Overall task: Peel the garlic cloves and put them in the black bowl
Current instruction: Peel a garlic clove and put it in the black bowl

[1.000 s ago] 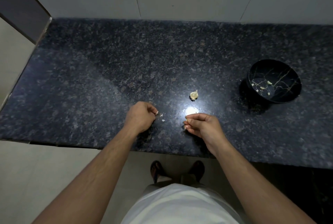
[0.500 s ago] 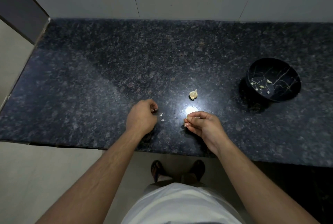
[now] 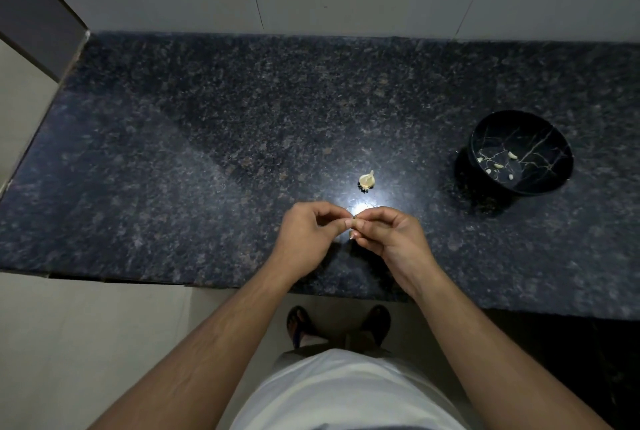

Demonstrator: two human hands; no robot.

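Hands (image 3: 308, 235) now joined, pinching small clove (image 3: 354, 221); speckled granite (image 3: 173, 170)

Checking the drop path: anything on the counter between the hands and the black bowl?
Nothing visible. The left hand and right hand meet fingertip to fingertip over the dark speckled granite counter, pinching something too small to identify. The black gold-veined bowl stands to the right; only bare counter lies between. The pale garlic piece sits behind the hands, off that line.

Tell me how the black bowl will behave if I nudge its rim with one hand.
The black bowl looks glossy and rigid, probably ceramic, so likely fairly heavy and breakable. It sits on a smaller base, tilted toward the camera, so a rim push might tip it. On the polished granite counter it may slide instead.
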